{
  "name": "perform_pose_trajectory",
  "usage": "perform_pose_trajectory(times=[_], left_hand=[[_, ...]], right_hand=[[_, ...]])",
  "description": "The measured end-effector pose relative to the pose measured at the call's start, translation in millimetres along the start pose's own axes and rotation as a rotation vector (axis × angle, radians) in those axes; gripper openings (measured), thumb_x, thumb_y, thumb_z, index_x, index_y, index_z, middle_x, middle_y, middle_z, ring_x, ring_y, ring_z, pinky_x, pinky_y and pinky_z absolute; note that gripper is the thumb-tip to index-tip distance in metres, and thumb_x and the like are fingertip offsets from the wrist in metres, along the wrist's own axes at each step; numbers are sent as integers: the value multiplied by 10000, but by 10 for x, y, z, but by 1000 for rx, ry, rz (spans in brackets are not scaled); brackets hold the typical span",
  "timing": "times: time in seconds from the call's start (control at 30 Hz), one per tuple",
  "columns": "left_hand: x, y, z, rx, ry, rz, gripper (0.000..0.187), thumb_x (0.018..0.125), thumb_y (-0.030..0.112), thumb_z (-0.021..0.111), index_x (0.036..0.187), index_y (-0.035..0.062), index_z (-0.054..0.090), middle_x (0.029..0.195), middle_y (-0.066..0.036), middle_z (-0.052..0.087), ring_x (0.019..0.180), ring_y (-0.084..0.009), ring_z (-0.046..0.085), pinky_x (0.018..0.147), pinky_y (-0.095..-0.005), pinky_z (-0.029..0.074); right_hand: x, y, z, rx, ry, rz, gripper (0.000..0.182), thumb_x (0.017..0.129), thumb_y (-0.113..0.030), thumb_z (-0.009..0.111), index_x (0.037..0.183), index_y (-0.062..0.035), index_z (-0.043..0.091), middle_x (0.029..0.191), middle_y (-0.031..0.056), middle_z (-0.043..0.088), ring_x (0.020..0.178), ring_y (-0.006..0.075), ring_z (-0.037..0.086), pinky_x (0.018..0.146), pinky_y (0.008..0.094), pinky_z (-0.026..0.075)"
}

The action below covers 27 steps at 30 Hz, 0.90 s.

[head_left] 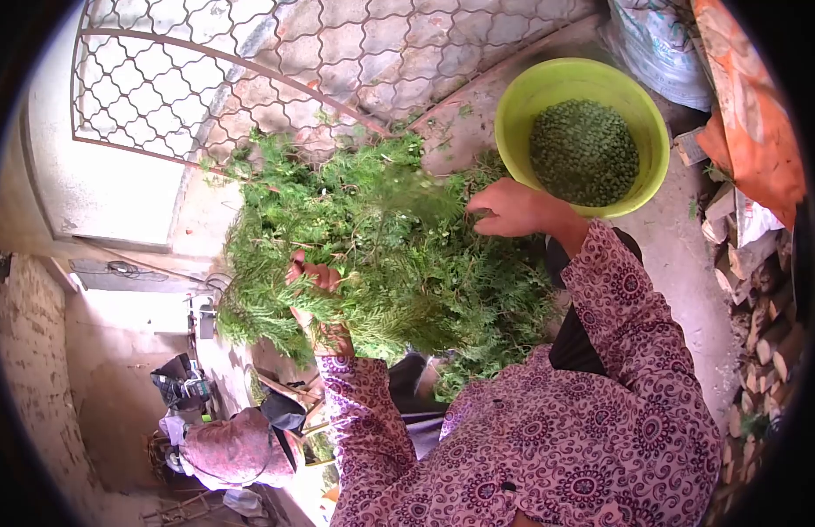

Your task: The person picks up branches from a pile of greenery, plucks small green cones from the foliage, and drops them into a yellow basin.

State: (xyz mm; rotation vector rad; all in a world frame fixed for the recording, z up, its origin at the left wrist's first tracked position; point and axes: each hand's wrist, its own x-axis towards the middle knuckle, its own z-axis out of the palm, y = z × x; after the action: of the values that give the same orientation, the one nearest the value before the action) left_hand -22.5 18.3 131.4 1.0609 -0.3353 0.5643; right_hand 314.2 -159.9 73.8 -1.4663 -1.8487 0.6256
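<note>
A big heap of cut, feathery evergreen branches (425, 263) lies on the floor before me. My left hand (318, 285) is at the heap's left side, fingers curled round a leafy evergreen branch (372, 321) whose fronds cover part of the palm and wrist. Over the heap's right edge, close to the tub, my right hand (520, 209) has its fingers bent in towards the thumb. Whatever is between those fingertips is too small to make out. A lime-green plastic tub (658, 145) holds many small round green cones or berries (585, 154).
Behind the heap leans a wire-mesh metal gate (337, 61). White sacks (662, 53) and an orange sheet (748, 105) stand beyond the tub, with stacked firewood (767, 351) along the right. At lower left another person in pink patterned clothing (236, 443) is bent over.
</note>
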Motion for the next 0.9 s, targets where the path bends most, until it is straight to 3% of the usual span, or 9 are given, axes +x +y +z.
perform_pose_trajectory(times=[0.07, 0.13, 0.2, 0.23, 0.4, 0.6, 0.7, 0.8, 0.9], left_hand=[[51, -201, 383, 323, 420, 62, 386, 777, 223, 577, 1096, 39, 461, 788, 1, 520, 559, -137, 415, 487, -275, 315], [-49, -400, 409, 227, 545, 148, 296, 770, 199, 587, 1028, 90, 491, 841, 20, 531, 546, -145, 441, 452, -281, 338], [-34, -501, 471, 229, 845, 71, 494, 704, 239, 665, 1114, 71, 446, 785, -38, 553, 581, -148, 460, 527, -305, 373], [-150, -556, 309, 160, 778, 48, 215, 792, 262, 585, 932, 104, 544, 1015, -8, 547, 563, -178, 531, 476, -330, 441], [16, -853, 458, 459, 1143, -241, 281, 861, 224, 490, 1066, 35, 530, 933, -75, 594, 791, -161, 589, 669, -280, 493], [-188, -1083, 110, 336, 1242, -355, 286, 859, 215, 489, 1065, 18, 516, 893, -74, 585, 789, -186, 586, 671, -304, 501], [-243, -1140, -55, 81, 1029, -279, 253, 853, 187, 487, 1036, 15, 514, 879, -87, 576, 765, -196, 588, 638, -312, 507], [-204, -1163, -95, 133, 1109, -268, 247, 856, 184, 474, 1032, 15, 512, 879, -84, 574, 758, -195, 587, 636, -314, 505], [-95, -1081, -51, 93, 1167, -278, 223, 850, 188, 511, 1009, 32, 518, 865, -70, 569, 748, -181, 580, 630, -312, 497]], right_hand=[[31, -77, -32, 90, -17, -22, 367, 724, -249, 579, 983, 11, 587, 847, 184, 604, 781, 300, 592, 698, 362, 464], [103, -101, 16, 139, 2, -40, 365, 726, -253, 591, 980, 9, 591, 841, 171, 611, 767, 270, 599, 687, 345, 467], [171, -145, 54, 186, 21, -50, 362, 728, -256, 603, 977, 6, 596, 835, 158, 618, 752, 239, 606, 675, 328, 470], [210, -183, 78, 302, -23, -63, 346, 729, -247, 610, 964, 7, 602, 826, 145, 623, 736, 214, 606, 663, 316, 469], [410, -379, 300, 408, -144, -139, 302, 717, -214, 640, 919, 9, 617, 789, 109, 634, 706, 168, 606, 639, 288, 466], [627, -442, 590, 448, -83, -114, 312, 656, -174, 651, 884, 32, 597, 753, 148, 611, 665, 182, 592, 619, 294, 462], [751, -528, 623, 276, -219, 64, 331, 647, -174, 648, 884, 46, 579, 727, 163, 596, 654, 183, 589, 611, 285, 461], [845, -507, 760, 236, -194, 22, 319, 673, -165, 643, 897, 49, 567, 713, 119, 595, 656, 139, 567, 600, 275, 448], [916, -453, 874, 641, -266, 187, 277, 725, -150, 622, 924, 36, 568, 742, 49, 588, 675, 80, 517, 594, 263, 429]])
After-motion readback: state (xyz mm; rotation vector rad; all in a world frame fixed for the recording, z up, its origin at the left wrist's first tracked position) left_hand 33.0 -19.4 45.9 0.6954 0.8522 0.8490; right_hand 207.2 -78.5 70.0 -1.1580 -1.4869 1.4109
